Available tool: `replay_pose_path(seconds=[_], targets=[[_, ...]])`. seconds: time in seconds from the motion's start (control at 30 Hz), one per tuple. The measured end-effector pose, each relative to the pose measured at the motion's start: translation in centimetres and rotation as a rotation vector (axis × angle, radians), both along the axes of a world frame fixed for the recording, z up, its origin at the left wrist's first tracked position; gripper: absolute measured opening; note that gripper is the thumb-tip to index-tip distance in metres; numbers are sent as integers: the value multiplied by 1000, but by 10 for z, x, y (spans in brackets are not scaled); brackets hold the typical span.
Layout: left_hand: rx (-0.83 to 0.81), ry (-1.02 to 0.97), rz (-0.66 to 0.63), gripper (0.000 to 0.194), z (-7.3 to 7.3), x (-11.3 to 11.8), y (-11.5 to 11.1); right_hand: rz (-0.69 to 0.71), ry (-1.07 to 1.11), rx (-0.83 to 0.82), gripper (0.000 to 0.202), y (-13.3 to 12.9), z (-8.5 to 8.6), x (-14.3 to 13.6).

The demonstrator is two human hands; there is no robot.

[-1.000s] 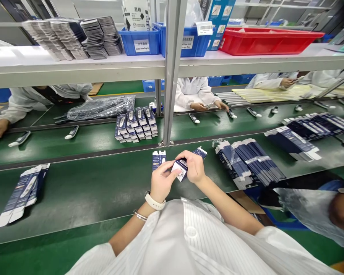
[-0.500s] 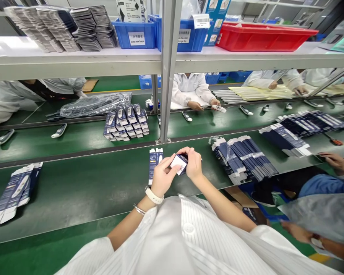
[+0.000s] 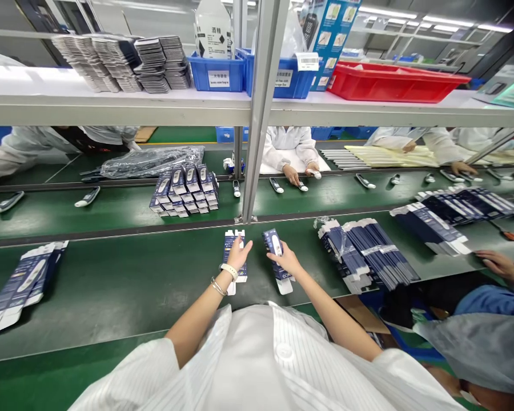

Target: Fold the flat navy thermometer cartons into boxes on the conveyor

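My right hand (image 3: 288, 261) is closed around a blue and white carton (image 3: 273, 242) with a thermometer-like device printed on it. The carton's near end has a white flap hanging open. My left hand (image 3: 237, 256), thumb spread away from its fingers, is over a blue and white folded-flat carton (image 3: 229, 245) on the green work surface. Whether its fingertips touch that carton I cannot tell. Beyond my hands stands a stack of filled-out cartons (image 3: 186, 191) on the green belt.
Bundles of flattened cartons (image 3: 379, 251) lie to the right, others (image 3: 23, 279) at far left. Handheld white and grey devices (image 3: 276, 185) are spread along the belt (image 3: 115, 205). A metal post (image 3: 261, 114) rises ahead under a shelf (image 3: 111, 111). Co-workers' hands (image 3: 290, 174) are across the belt.
My hands have come apart. The carton they both held is now in my right hand alone, and my left hand has moved onto the flat carton. The view has tilted up slightly.
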State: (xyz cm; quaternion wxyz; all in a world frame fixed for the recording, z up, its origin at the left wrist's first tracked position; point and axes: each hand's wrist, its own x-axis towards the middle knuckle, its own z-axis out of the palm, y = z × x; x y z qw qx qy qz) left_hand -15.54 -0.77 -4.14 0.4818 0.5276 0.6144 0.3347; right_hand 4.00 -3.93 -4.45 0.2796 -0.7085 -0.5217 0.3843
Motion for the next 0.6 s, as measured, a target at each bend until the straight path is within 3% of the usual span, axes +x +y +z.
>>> replay_pose_path(seconds=[0.17, 0.33, 0.43, 0.6], targets=[[-47, 370, 148, 75, -34, -26, -20, -132, -126, -6, 90, 35, -14, 7], [-103, 547, 153, 88, -54, -25, -34, -112, -153, 32, 78, 39, -14, -12], [-169, 581, 194, 83, -59, -22, -24, -67, -119, 44, 70, 29, -19, -30], [-201, 493, 259, 55, -60, -27, -15, -36, -6, 25, 55, 12, -31, -50]])
